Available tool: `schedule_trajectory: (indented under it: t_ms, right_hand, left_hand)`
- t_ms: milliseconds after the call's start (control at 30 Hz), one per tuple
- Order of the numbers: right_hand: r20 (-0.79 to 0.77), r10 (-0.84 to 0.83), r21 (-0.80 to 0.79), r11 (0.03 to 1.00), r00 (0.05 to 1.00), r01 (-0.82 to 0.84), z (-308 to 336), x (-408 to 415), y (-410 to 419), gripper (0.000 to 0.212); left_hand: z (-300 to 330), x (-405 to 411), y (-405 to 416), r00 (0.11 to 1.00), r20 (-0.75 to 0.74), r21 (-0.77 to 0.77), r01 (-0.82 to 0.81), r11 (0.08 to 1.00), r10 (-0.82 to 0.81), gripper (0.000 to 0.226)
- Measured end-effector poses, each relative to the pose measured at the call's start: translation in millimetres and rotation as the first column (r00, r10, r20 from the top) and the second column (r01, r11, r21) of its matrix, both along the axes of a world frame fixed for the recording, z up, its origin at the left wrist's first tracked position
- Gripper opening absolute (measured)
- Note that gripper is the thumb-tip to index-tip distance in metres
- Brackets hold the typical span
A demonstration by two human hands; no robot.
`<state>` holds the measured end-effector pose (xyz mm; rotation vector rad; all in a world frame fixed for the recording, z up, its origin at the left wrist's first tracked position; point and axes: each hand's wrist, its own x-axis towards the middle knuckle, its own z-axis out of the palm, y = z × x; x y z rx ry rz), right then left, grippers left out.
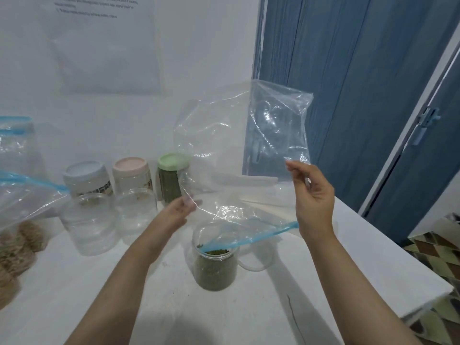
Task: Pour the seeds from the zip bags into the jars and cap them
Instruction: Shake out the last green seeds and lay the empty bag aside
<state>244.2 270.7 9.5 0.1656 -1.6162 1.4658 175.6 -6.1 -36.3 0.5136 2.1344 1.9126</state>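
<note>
**Empty zip bag upside down over the open jar**

While both hands pinch the clear zip bag (pixel 239 135) upside down, left hand (pixel 178 211) at one edge and right hand (pixel 313 195) at the other, its blue zipper mouth hangs right at the open jar (pixel 215 260) of green seeds on the white table (pixel 99 295). Bag looks empty.

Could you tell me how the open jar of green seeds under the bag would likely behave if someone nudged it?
The open jar looks nearly full of green seeds, so it is probably bottom-heavy and would slide on the table rather than tip. With no lid on, a hard knock could spill seeds. Its clear plastic-looking wall seems unlikely to break.
</note>
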Motion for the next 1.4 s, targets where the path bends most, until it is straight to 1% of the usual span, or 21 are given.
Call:
schedule_trajectory:
  t_ms: [67, 100, 167, 233, 267, 367, 500, 600, 700, 800, 833, 933, 1033, 1133, 1167, 1267, 1400]
  right_hand:
    - [-0.002, 0.005, -0.012, 1.0, 1.0, -0.005, -1.9, -0.6, -0.1, 0.039]
    - [-0.003, 0.005, -0.025, 1.0, 1.0, -0.005, -2.4, -0.4, 0.1, 0.039]
    - [-0.012, 0.0, -0.048, 0.999, 1.0, -0.001, -2.4, 1.9, 1.4, 0.038]
    - [-0.025, -0.002, -0.067, 0.998, 1.0, 0.0, -0.7, 5.0, 3.9, 0.037]
    - [-0.031, 0.002, -0.078, 0.997, 1.0, -0.004, 0.6, 6.0, 5.3, 0.038]
    - [-0.032, 0.018, -0.1, 0.995, 0.999, -0.021, 3.3, 7.7, 4.1, 0.042]
    - [-0.02, 0.015, -0.122, 0.992, 1.0, -0.017, 4.8, 8.9, 2.9, 0.042]
    - [-0.011, 0.004, -0.138, 0.99, 1.0, -0.006, 8.3, 10.1, 4.5, 0.042]
    - [0.0, 0.013, -0.108, 0.994, 1.0, -0.012, 11.6, 11.3, 4.4, 0.041]
    - [0.003, 0.015, -0.101, 0.995, 1.0, -0.015, 12.0, 11.9, 5.3, 0.039]
    - [0.008, 0.016, -0.099, 0.995, 1.0, -0.015, 11.6, 12.4, 5.4, 0.04]
    - [0.013, 0.007, -0.103, 0.995, 1.0, -0.006, 9.8, 13.9, 5.4, 0.042]
    - [0.008, -0.014, -0.11, 0.994, 1.0, 0.015, 9.5, 15.9, 5.5, 0.042]
    - [0.012, -0.005, -0.089, 0.996, 1.0, 0.006, 9.8, 16.4, 3.2, 0.043]
    - [0.012, -0.004, -0.086, 0.996, 1.0, 0.005, 9.8, 16.8, 1.8, 0.044]
    - [0.001, 0.001, -0.102, 0.995, 1.0, -0.001, 11.9, 17.5, 0.7, 0.04]
    - [-0.023, 0.0, -0.132, 0.991, 1.0, -0.003, 16.4, 18.3, 4.4, 0.033]
  left_hand:
    - [-5.3, 4.0, -2.0, 0.996, 0.025, -0.158, 0.091, 0.983, -0.088, 0.065]
    - [-5.4, 5.4, -2.5, 0.993, 0.025, -0.198, 0.12, 0.973, -0.118, 0.055]
    - [-4.7, 3.7, -4.7, 0.991, -0.01, -0.259, 0.129, 0.957, -0.136, 0.035]
    - [-4.0, -0.3, -4.0, 0.99, -0.082, -0.304, 0.085, 0.949, -0.115, 0.02]
    - [-2.9, -0.8, -2.1, 0.989, -0.116, -0.308, 0.055, 0.95, -0.095, 0.015]
    - [-1.1, -2.8, 5.5, 0.979, -0.203, -0.276, -0.051, 0.96, -0.007, 0.016]
    - [0.3, -1.6, 14.0, 0.957, -0.29, -0.248, -0.1, 0.964, 0.025, 0.003]
    - [-0.3, 0.7, 18.1, 0.932, -0.364, -0.289, -0.115, 0.95, 0.002, 0.006]
    - [0.3, 0.9, 20.1, 0.906, -0.423, -0.29, -0.118, 0.95, -0.017, 0.001]
    - [-0.7, 2.3, 19.6, 0.885, -0.464, -0.328, -0.123, 0.936, -0.046, 0.01]
    - [-2.3, 2.7, 19.0, 0.887, -0.459, -0.341, -0.116, 0.933, -0.057, 0.011]
    - [-5.6, 3.6, 18.5, 0.896, -0.437, -0.351, -0.093, 0.932, -0.075, 0.006]
    - [-4.2, 4.5, 19.1, 0.905, -0.418, -0.355, -0.08, 0.931, -0.082, 0.017]
    - [-3.4, 5.3, 13.4, 0.938, -0.329, -0.377, -0.024, 0.926, -0.109, 0.029]
    - [-3.7, 6.0, 12.2, 0.939, -0.319, -0.395, -0.009, 0.919, -0.128, 0.032]
    - [-2.8, 8.7, 13.8, 0.921, -0.364, -0.412, -0.029, 0.911, -0.136, 0.028]
    - [-0.7, 6.1, 16.5, 0.905, -0.421, -0.352, -0.103, 0.93, -0.059, 0.021]
